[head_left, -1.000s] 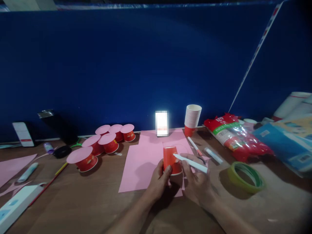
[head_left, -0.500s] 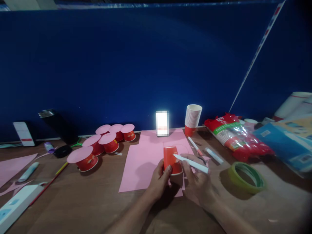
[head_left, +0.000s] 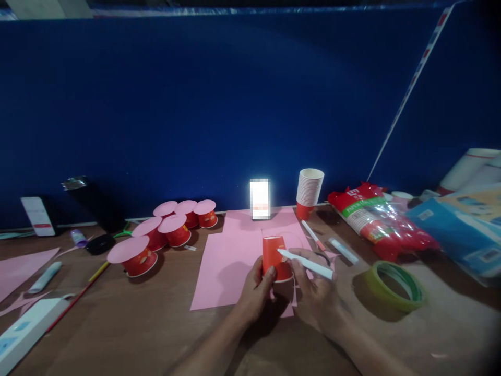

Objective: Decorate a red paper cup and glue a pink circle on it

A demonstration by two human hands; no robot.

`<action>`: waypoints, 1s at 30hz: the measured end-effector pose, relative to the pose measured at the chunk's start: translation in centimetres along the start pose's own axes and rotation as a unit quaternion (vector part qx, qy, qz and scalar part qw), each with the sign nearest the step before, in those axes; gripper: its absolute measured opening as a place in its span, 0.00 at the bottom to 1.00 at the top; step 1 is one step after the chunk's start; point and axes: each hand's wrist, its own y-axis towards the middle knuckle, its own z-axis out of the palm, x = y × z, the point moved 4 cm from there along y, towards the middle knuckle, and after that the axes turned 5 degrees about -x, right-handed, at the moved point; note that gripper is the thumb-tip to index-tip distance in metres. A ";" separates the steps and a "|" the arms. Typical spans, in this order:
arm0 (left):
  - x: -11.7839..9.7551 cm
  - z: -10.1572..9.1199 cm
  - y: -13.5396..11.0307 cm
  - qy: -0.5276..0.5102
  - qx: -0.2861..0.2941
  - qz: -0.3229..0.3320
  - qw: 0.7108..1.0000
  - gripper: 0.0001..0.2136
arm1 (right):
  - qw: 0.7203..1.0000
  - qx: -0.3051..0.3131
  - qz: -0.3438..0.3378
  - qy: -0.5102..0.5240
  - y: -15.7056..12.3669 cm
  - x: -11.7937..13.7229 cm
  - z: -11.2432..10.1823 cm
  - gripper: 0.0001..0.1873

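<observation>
My left hand (head_left: 256,292) is closed around a red paper cup (head_left: 274,256), turned with its rim toward me, over the pink paper (head_left: 219,277). In my right hand (head_left: 315,287) is a white marker pen (head_left: 309,262), gripped between thumb and fingers. Its tip meets or nearly meets the cup's side; contact is too small to tell. Part of a dark scissors handle (head_left: 324,258) shows behind the right hand. Several red cups topped with pink paper discs (head_left: 176,223) stand to the left.
Along the back are a stack of paper cups (head_left: 310,188) and a bright screen (head_left: 260,198). A tape roll (head_left: 397,286), red cup package (head_left: 379,214) and blue packet (head_left: 454,230) lie right. At left are a power strip (head_left: 35,326), black bottle (head_left: 96,203) and glue stick (head_left: 46,277).
The marker tip has shifted very slightly left along the cup's side. Both hands keep their grips, and the other objects stay in place.
</observation>
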 end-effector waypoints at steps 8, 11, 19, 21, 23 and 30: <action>-0.2 0.1 -0.1 0.023 0.005 0.008 1.000 0.19 | 1.000 0.003 -0.015 -0.010 0.0 0.1 0.0 0.09; -0.3 0.2 -0.1 0.024 0.005 0.014 1.000 0.19 | 1.000 0.004 -0.029 -0.008 0.2 0.6 -0.2 0.09; -0.3 0.2 -0.1 0.037 0.012 0.023 0.999 0.19 | 1.000 -0.008 -0.011 -0.002 -0.1 0.0 0.1 0.09; -0.2 0.2 -0.1 0.028 0.009 0.021 0.999 0.19 | 1.000 -0.006 -0.015 -0.010 -0.1 0.0 0.1 0.09; -0.1 0.3 -0.1 0.015 0.007 0.015 1.000 0.20 | 1.000 -0.007 -0.020 -0.016 0.0 0.3 -0.1 0.09; -0.2 0.2 -0.1 0.023 0.008 0.016 1.000 0.19 | 1.000 0.002 -0.019 -0.015 0.1 0.5 -0.1 0.09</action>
